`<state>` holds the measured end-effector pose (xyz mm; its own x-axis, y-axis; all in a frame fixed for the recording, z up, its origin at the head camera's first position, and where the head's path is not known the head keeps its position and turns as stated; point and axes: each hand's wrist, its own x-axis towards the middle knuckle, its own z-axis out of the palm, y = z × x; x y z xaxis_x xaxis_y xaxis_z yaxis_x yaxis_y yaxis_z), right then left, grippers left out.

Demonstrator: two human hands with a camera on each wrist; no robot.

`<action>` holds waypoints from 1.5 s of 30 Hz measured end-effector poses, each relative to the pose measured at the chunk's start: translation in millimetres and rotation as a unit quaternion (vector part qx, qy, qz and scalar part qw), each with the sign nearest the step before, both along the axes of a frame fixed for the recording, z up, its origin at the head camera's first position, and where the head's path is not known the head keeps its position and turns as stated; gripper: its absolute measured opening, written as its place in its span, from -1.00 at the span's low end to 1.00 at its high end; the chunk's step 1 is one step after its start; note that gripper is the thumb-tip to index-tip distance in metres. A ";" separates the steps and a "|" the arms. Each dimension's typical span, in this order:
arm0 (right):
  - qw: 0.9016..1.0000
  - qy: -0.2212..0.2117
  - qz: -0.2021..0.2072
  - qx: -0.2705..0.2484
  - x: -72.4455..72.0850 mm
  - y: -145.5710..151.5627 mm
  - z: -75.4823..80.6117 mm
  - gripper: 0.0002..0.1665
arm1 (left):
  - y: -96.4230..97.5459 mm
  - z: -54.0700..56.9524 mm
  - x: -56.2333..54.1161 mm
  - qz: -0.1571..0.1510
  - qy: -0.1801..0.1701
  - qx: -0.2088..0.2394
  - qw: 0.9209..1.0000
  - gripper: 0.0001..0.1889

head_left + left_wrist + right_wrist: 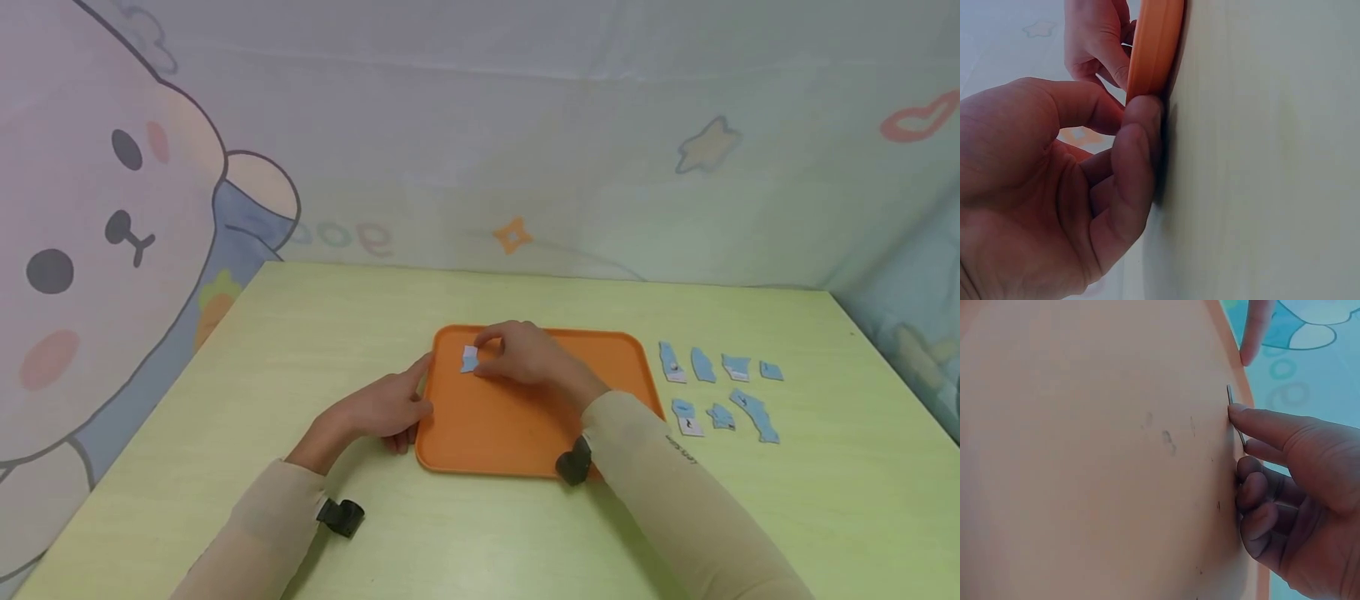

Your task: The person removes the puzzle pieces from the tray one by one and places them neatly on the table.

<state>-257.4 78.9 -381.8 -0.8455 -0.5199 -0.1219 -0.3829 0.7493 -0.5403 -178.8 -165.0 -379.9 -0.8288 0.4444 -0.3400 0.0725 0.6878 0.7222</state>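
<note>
On the far left part of the orange tray (480,442) is a small white-and-light-blue puzzle piece (469,359). My right hand (525,354) pinches this piece by its edge between thumb and forefinger. In the right wrist view the piece (1230,395) shows as a thin sliver at the fingertips, with the other fingers curled close over the tray surface. At the tray's left edge, my left hand (386,408) grips the rim. The left wrist view has the left hand's thumb and bent fingers (1132,169) against the tray rim (1155,50).
Right of the tray, several irregular light-blue puzzle pieces lie in two rows, among them a long curved piece (757,415) and a small one (771,371). The pale table (337,317) ends at a printed cloth backdrop (450,125).
</note>
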 end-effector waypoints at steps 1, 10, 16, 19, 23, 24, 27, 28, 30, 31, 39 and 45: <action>1.000 0.002 0.002 0.000 0.2 -0.6 0.1 -0.51 | -0.1 -0.2 -0.1 0.001 -0.001 0.001 1.000 -0.13; 1.000 0.012 0.017 -0.003 0.1 -0.5 -4.0 -0.55 | -1.0 -5.0 -0.1 0.002 0.002 0.008 1.000 -0.13; 0.999 0.008 0.009 -0.044 1.9 11.2 -5.7 -0.53 | 0.8 -5.6 -1.3 0.000 0.003 0.005 1.000 -0.12; 0.998 0.005 0.002 -0.066 4.2 20.9 -2.7 -0.52 | 2.0 -3.4 -2.3 0.000 0.003 0.004 1.000 -0.13; 0.997 0.004 -0.003 -0.073 9.4 32.7 1.6 -0.55 | 2.2 -1.1 -2.1 -0.006 0.002 0.004 1.000 -0.13; 0.997 0.004 -0.001 -0.073 10.7 35.1 2.0 -0.56 | 1.9 -0.6 -2.0 -0.007 0.001 0.004 1.000 -0.13; 0.998 0.006 0.001 -0.069 15.8 40.2 4.5 -0.58 | -0.1 0.5 -2.4 -0.013 0.005 0.004 1.000 -0.13; 0.998 0.008 0.004 -0.068 17.4 41.7 5.2 -0.59 | -1.0 0.9 -2.6 -0.015 0.008 0.004 1.000 -0.13; 0.998 0.010 0.005 -0.069 21.3 44.0 7.9 -0.60 | -2.6 1.1 -2.7 -0.013 0.011 0.004 1.000 -0.14; 0.997 0.008 0.004 -0.072 23.8 44.9 10.1 -0.61 | -3.6 1.0 -2.7 -0.013 0.012 0.004 1.000 -0.13; 0.996 0.002 -0.014 -0.088 41.9 66.5 23.6 -0.57 | -6.4 0.0 -1.1 -0.011 0.009 0.008 1.000 -0.12; 0.996 0.012 -0.032 -0.088 50.8 91.1 22.5 -0.56 | -8.7 1.9 -0.3 -0.009 0.006 0.009 1.000 -0.12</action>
